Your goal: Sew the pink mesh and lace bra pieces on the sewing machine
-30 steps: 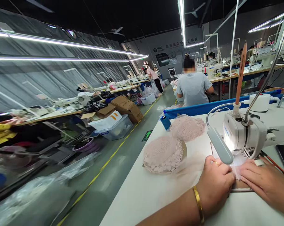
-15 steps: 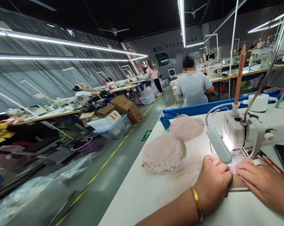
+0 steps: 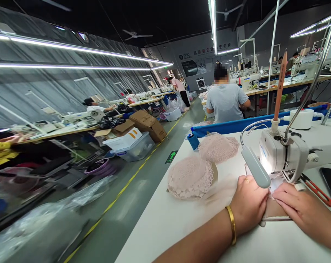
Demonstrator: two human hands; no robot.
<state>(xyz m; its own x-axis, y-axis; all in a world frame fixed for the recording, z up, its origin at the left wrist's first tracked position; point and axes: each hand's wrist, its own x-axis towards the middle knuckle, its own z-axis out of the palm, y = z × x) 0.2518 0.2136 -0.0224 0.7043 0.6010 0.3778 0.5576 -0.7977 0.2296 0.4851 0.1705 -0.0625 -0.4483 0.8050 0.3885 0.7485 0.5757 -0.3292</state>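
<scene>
Sheer pale fabric (image 3: 276,183) is held to the counter (image 3: 160,230) under the lit head of the sewing machine, where only a small patch of it is left uncovered between the two hands. From the left, a lace-covered piece (image 3: 191,179) is seen first, with a blue thread spool (image 3: 193,141) and a second lace-covered piece (image 3: 219,148) set behind it, well apart from the needle. Next comes the left hand (image 3: 250,199), curled, knuckles up, its fingertips tucked down at the left edge of the patch; whether cloth is pinched there cannot be told. Above that hand a grey bar (image 3: 255,168) is slanted toward the patch, by which part of the cloth is hidden. The patch itself is directed away from the body, its visible length running between the hands toward the needle area; the full extent is covered. Nearer the body, a tan surface with a pale edge (image 3: 276,211) is exposed between the hands. The sewing machine (image 3: 272,146) is placed just beyond. By the right hand (image 3: 299,204), fingers nearly straight and together, the patch is bordered on its right; a firm grip cannot be confirmed. The needle area is approached more closely by this hand. Farther right, orange-handled snips (image 3: 319,191) are laid beside it.
</scene>
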